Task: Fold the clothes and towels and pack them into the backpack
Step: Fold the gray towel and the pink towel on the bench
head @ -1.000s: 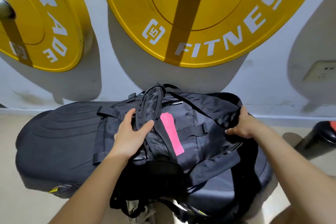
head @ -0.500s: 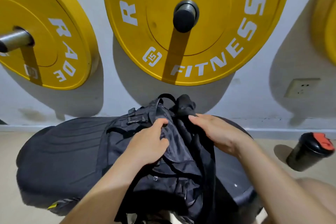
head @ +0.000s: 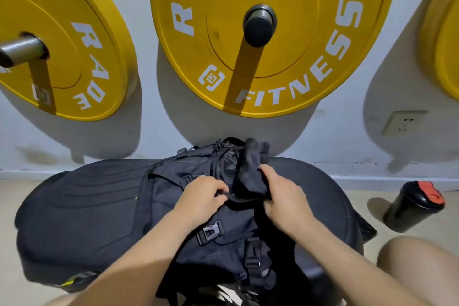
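Observation:
A black backpack (head: 169, 196) with straps and plastic buckles lies on a black padded bench (head: 74, 211) in front of me. My left hand (head: 202, 196) sits on top of the pack and pinches a thin black strap or zipper pull near its upper middle. My right hand (head: 280, 196) grips a bunched fold of the pack's black fabric (head: 248, 174) and holds it raised. No clothes or towels show; the pack's inside is hidden.
Two yellow weight plates (head: 270, 37) (head: 59, 57) hang on pegs on the white wall behind the bench, and part of a third (head: 444, 40) shows at right. A black shaker bottle with a red lid (head: 412, 206) lies on the beige floor right of the bench. A wall socket (head: 403, 123) sits low.
The view tilted up. The backpack was turned, hiding its pink tag. Both hands came together at its top: the left took a thin strap, the right gripped a fold of fabric.

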`<state>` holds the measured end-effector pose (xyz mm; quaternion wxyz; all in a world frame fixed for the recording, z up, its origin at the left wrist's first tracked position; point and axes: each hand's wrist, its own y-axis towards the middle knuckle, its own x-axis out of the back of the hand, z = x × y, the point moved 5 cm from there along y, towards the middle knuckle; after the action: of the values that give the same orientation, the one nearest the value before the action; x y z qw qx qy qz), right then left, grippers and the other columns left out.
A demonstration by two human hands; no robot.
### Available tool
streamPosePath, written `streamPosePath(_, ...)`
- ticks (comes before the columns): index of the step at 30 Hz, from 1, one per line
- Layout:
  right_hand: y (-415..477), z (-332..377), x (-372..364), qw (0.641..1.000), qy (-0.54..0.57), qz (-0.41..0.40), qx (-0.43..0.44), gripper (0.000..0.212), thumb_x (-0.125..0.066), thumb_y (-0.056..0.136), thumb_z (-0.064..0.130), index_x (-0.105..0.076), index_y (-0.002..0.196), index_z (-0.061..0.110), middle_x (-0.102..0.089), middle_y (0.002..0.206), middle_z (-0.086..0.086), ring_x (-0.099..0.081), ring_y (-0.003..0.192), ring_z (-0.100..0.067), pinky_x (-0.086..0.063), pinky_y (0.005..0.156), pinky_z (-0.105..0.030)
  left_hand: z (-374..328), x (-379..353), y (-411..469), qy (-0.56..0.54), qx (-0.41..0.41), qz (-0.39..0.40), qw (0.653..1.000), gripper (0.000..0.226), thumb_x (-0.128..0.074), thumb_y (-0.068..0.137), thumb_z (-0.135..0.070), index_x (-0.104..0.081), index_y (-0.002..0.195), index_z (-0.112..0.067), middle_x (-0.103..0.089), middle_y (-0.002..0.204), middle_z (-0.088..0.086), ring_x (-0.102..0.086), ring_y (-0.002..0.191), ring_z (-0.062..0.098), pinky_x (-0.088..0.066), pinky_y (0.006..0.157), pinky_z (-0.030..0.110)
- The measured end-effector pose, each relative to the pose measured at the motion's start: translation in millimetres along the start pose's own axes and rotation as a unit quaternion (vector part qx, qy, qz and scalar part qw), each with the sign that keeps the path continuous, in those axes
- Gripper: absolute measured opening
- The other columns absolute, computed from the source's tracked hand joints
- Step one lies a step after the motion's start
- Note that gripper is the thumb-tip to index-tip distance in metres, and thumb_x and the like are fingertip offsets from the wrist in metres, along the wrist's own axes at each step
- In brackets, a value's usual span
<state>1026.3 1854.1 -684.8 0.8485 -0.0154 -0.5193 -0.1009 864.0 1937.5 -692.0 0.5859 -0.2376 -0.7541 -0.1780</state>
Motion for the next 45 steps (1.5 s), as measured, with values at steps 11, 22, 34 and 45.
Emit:
streamPosePath(11,56,186,213,0.893,0.296,-0.056,0.334,0.047,-0.049,0.063,-0.015,-0.064,0.097,0.013,-0.065,0.087,0.001,-0.061,0.084,-0.012,-0.045,0.068,-0.020,-27,253,-12,-0.283,-0.137,-0.286,0.905,0.086,-0.087,0.056,-0.046,-0.042,0.129,-0.042,-0.059,0.124,-0.010,-0.056,0.115,0.002,-0.045,0.094,0.027)
streamPosePath(22,57,90,216,0.947,0.248,-0.105,0.177,0.063,-0.075,0.082,0.021,-0.046,0.138,0.024,-0.057,0.132,0.013,-0.054,0.118,-0.004,-0.045,0.102,-0.038,-50,328,-17,-0.334,-0.125,-0.393,0.848,0.022,-0.080,0.075,-0.015,-0.067,0.070,-0.032,-0.064,0.061,-0.030,-0.054,0.065,-0.014,-0.046,0.062,0.012)
streamPosePath(34,95,19,58,0.986,0.151,-0.028,-0.061,0.019,-0.045,0.097,0.040,-0.058,0.105,0.029,-0.066,0.112,-0.003,-0.057,0.110,-0.032,-0.044,0.093,-0.050,15,211,98,0.007,0.100,-0.088,0.991,0.072,-0.041,0.077,-0.081,-0.067,0.087,-0.015,-0.065,0.083,0.008,-0.059,0.074,0.024,-0.040,0.057,0.034)
streamPosePath(45,56,-36,19,0.868,0.458,0.151,-0.123,0.124,-0.079,0.055,0.064,-0.007,0.153,0.035,-0.020,0.156,0.007,-0.024,0.143,-0.013,-0.032,0.105,-0.030,61,216,46,-0.337,0.045,-0.251,0.906,0.023,-0.047,0.092,-0.042,-0.060,0.084,-0.024,-0.064,0.086,-0.008,-0.057,0.075,0.003,-0.043,0.065,0.025)
